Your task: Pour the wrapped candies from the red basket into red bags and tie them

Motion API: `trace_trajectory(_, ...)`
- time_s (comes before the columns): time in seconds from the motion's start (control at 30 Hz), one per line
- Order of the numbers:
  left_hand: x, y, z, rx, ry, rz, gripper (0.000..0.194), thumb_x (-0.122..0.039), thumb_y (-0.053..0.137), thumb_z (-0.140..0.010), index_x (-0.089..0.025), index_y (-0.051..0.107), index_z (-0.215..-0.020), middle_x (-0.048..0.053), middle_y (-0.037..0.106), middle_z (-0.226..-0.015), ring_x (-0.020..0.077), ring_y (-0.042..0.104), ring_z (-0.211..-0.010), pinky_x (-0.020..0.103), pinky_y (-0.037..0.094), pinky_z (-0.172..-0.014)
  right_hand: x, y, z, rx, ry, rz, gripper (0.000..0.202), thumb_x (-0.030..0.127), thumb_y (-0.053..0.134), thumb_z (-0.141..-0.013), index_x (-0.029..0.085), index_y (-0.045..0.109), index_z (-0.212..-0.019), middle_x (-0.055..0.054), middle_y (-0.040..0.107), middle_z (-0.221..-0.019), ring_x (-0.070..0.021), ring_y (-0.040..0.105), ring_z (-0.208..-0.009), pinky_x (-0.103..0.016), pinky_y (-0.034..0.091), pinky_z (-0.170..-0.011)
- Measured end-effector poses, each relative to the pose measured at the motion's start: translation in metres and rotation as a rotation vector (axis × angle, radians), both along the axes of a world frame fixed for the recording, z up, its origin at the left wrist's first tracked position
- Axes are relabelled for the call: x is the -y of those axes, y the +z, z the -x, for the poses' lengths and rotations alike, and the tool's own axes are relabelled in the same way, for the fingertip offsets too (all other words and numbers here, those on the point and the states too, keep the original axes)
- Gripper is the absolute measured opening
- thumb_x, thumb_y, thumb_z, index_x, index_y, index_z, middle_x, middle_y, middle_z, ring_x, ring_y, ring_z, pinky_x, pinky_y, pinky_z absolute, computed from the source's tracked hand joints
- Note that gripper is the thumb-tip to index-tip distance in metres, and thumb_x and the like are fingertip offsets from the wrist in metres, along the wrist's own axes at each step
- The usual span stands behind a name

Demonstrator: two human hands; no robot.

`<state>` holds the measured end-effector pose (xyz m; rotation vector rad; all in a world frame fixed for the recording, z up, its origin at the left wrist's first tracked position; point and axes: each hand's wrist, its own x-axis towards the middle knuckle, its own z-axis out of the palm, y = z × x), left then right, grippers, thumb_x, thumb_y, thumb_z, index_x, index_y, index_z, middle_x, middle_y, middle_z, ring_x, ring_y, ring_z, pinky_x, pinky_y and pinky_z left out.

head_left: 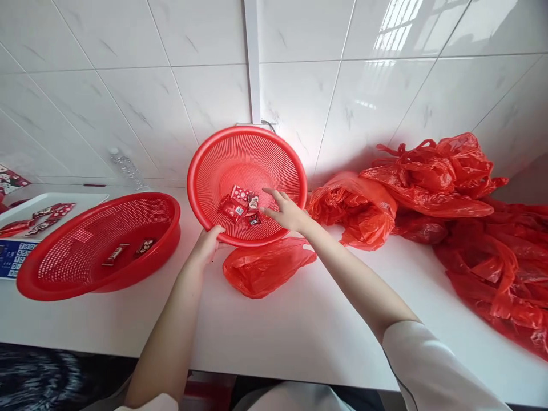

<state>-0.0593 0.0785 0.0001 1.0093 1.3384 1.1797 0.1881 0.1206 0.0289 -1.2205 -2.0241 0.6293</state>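
Observation:
A red plastic basket is tilted up toward me near the wall, with several small wrapped snack packets gathered in its lower part. My left hand grips the lower left rim, thumb over the edge. Inside the basket my right hand reaches over the right rim, fingers spread beside the packets and holding nothing that I can see. Below the basket's lower rim lies a red plastic bag, partly hidden by the basket.
A second red basket with a few small packets stands at the left. Behind it is a scale with a white tray of packets. A clear bottle is by the wall. Red plastic bags pile up at the right.

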Motion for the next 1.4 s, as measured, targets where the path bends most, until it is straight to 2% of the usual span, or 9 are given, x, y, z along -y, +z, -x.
trace_trajectory(0.1, 0.01, 0.011, -0.018, 0.062, -0.013, -0.089, 0.035, -0.028, 0.06, -0.067, -0.015, 0.059, -0.099, 0.004, 0.069, -0.088, 0.0227, 0.069, -0.087, 0.035, 0.06, -0.072, -0.016, -0.002, 0.019, 0.094, -0.107, 0.123, 0.089, 0.069, 0.051, -0.085, 0.033, 0.013, -0.156, -0.015, 0.003, -0.163, -0.041, 0.009, -0.149, -0.059, 0.026, -0.113)
trace_trajectory(0.23, 0.022, 0.018, -0.043, 0.124, -0.01, -0.123, 0.036, -0.026, 0.059, -0.069, -0.016, 0.059, -0.103, 0.004, 0.069, -0.089, 0.0235, 0.069, -0.087, 0.038, 0.061, -0.073, -0.011, -0.006, 0.042, 0.225, -0.176, 0.185, 0.097, 0.082, 0.044, -0.078, 0.04, 0.003, -0.156, -0.012, -0.015, -0.163, -0.0536, -0.001, -0.145, -0.072, 0.026, -0.104)
trace_trajectory(0.4, 0.026, 0.018, -0.054, 0.154, -0.002, -0.149, 0.034, -0.023, 0.055, -0.07, -0.017, 0.061, -0.103, 0.006, 0.07, -0.098, 0.0241, 0.068, -0.095, 0.04, 0.061, -0.078, 0.012, -0.013, 0.047, 0.289, -0.02, 0.061, 0.086, 0.08, 0.043, -0.081, 0.039, 0.022, -0.154, -0.015, 0.007, -0.162, -0.0512, 0.018, -0.142, -0.062, 0.034, -0.104)
trace_trajectory(0.6, 0.035, 0.017, -0.055, 0.221, -0.003, -0.152, 0.037, -0.022, 0.058, -0.068, -0.015, 0.062, -0.105, 0.006, 0.071, -0.096, 0.0248, 0.069, -0.094, 0.038, 0.061, -0.076, 0.012, -0.014, 0.033, 0.228, 0.171, -0.096, 0.056, 0.057, 0.057, -0.089, 0.026, 0.054, -0.135, -0.015, 0.038, -0.137, -0.0305, 0.046, -0.125, -0.049, 0.038, -0.105)
trace_trajectory(0.83, 0.039, 0.019, -0.061, 0.356, 0.088, -0.206, 0.028, -0.018, 0.061, -0.067, -0.014, 0.062, -0.095, 0.006, 0.07, -0.095, 0.0239, 0.069, -0.09, 0.035, 0.06, -0.074, 0.02, -0.007, 0.035, 0.331, 0.013, -0.098, 0.056, 0.056, 0.054, -0.09, 0.031, 0.05, -0.14, -0.016, 0.041, -0.135, -0.0361, 0.046, -0.119, -0.053, 0.045, -0.092)
trace_trajectory(0.93, 0.038, 0.02, -0.057, 0.348, 0.086, -0.213, 0.026, -0.018, 0.06, -0.068, -0.015, 0.063, -0.094, 0.006, 0.07, -0.094, 0.0233, 0.069, -0.089, 0.034, 0.06, -0.072, 0.018, -0.004, 0.024, 0.331, 0.204, -0.129, 0.057, 0.062, 0.052, -0.089, 0.031, 0.054, -0.137, -0.013, 0.047, -0.133, -0.0332, 0.046, -0.123, -0.052, 0.04, -0.101)
trace_trajectory(1.13, 0.034, 0.019, -0.043, 0.288, 0.026, -0.11, 0.027, -0.02, 0.06, -0.069, -0.015, 0.066, -0.095, 0.006, 0.069, -0.093, 0.0221, 0.068, -0.086, 0.033, 0.06, -0.067, 0.014, -0.004, -0.007, 0.143, 0.618, -0.006, 0.074, 0.049, 0.08, -0.069, 0.029, 0.055, -0.135, -0.006, 0.055, -0.13, -0.0219, 0.056, -0.111, -0.034, 0.048, -0.093)
trace_trajectory(1.27, 0.027, 0.013, -0.041, 0.257, 0.035, -0.064, 0.018, -0.021, 0.062, -0.068, -0.015, 0.063, -0.085, 0.003, 0.066, -0.082, 0.0181, 0.065, -0.074, 0.031, 0.059, -0.061, 0.014, -0.009, -0.008, -0.049, 0.686, 0.073, 0.052, 0.031, 0.077, -0.074, 0.023, 0.063, -0.123, -0.004, 0.064, -0.12, -0.0169, 0.061, -0.1, -0.03, 0.049, -0.089)
trace_trajectory(1.4, 0.023, 0.008, -0.041, 0.242, 0.019, -0.032, 0.017, -0.022, 0.063, -0.067, -0.015, 0.06, -0.083, 0.002, 0.065, -0.079, 0.0164, 0.064, -0.071, 0.029, 0.058, -0.06, 0.013, -0.014, -0.011, -0.24, 0.612, 0.208, 0.038, 0.026, 0.075, -0.075, 0.018, 0.068, -0.111, -0.003, 0.069, -0.105, -0.0122, 0.061, -0.082, -0.026, 0.05, -0.078)
